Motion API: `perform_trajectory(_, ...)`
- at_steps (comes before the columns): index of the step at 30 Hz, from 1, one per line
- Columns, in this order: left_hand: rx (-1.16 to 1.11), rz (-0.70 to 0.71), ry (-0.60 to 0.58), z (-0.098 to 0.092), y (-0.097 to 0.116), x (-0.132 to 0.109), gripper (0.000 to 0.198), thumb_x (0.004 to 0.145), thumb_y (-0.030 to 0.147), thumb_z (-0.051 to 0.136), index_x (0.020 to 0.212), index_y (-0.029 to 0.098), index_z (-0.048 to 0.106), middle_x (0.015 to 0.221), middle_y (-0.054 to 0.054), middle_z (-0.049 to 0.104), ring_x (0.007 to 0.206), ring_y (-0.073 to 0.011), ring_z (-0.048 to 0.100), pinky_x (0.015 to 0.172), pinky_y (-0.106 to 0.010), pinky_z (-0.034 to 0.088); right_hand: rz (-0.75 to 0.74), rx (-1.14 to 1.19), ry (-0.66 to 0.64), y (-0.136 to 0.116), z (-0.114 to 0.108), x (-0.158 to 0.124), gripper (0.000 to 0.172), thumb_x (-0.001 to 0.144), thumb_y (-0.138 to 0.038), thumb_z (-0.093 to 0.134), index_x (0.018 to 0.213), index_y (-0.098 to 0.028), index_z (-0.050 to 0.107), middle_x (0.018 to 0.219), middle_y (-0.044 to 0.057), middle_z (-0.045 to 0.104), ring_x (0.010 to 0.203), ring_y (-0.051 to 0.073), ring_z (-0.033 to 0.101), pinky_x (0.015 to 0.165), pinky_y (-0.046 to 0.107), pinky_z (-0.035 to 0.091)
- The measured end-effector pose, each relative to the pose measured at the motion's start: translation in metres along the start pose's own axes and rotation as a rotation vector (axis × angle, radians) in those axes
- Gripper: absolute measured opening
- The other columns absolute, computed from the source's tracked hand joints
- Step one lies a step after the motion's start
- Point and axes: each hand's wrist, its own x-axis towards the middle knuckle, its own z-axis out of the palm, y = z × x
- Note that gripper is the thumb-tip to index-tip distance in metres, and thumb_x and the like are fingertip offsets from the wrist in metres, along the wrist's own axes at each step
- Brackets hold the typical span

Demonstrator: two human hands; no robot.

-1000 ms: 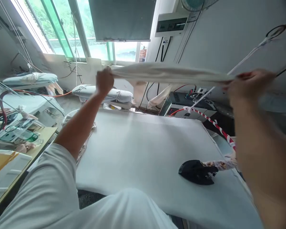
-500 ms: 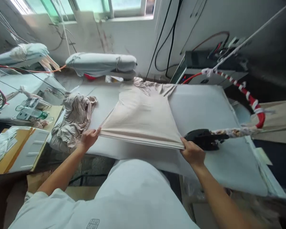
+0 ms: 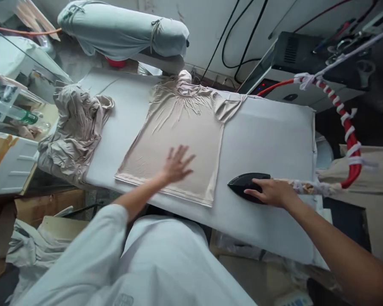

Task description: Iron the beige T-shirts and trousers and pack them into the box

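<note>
A pale beige T-shirt (image 3: 175, 136) lay flat on a white ironing board (image 3: 268, 136), mid-board.

A crumpled cloth pile (image 3: 75, 131) sat just beside it, and the person's white sleeve (image 3: 83, 250) hid part of the board's near edge. The left hand (image 3: 177, 163) was open, fingers spread and blurred above the T-shirt, contact unclear. The right hand (image 3: 271, 191) lay on a black iron (image 3: 247, 187), its grip hard to make out.

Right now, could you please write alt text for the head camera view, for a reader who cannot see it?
A person's left hand is spread open over a wrinkled beige T-shirt laid flat on a white ironing table, while the right hand rests on a black iron. A crumpled beige garment is heaped at the table's left edge.
</note>
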Motion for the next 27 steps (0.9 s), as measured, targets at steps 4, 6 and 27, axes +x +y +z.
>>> perform_trajectory(4,-0.096,0.159,-0.162,0.095,0.131,0.022,0.08,0.106,0.067,0.046,0.175,0.027,0.044,0.186,-0.015,0.02,0.175,-0.0399,0.012,0.139,-0.07,0.009,0.13,0.232,-0.014,-0.006,-0.059,0.096,0.051,0.11,-0.062,0.048,0.093,-0.021,0.073,0.079,0.01,0.071,0.078,0.026,0.066,0.074,0.034,0.043)
perform_trajectory(6,-0.094,0.196,-0.189,0.117,0.163,0.012,0.083,0.107,0.07,0.043,0.177,0.024,0.041,0.186,-0.016,0.018,0.175,-0.0378,0.011,0.14,-0.068,0.012,0.121,0.315,0.048,-0.034,-0.092,0.143,0.056,0.113,-0.061,0.04,0.096,-0.018,0.072,0.072,0.009,0.069,0.071,0.023,0.064,0.071,0.032,0.043)
perform_trajectory(27,-1.021,-0.752,-0.338,-0.131,-0.291,0.056,0.07,0.111,0.073,0.035,0.116,0.016,0.075,0.113,-0.018,0.082,0.106,-0.0268,0.078,0.095,-0.042,0.061,-0.566,0.159,-0.399,-0.544,-0.057,0.101,0.039,0.109,-0.053,0.06,0.13,-0.02,0.065,0.118,0.018,0.08,0.107,0.034,0.079,0.087,0.036,0.055)
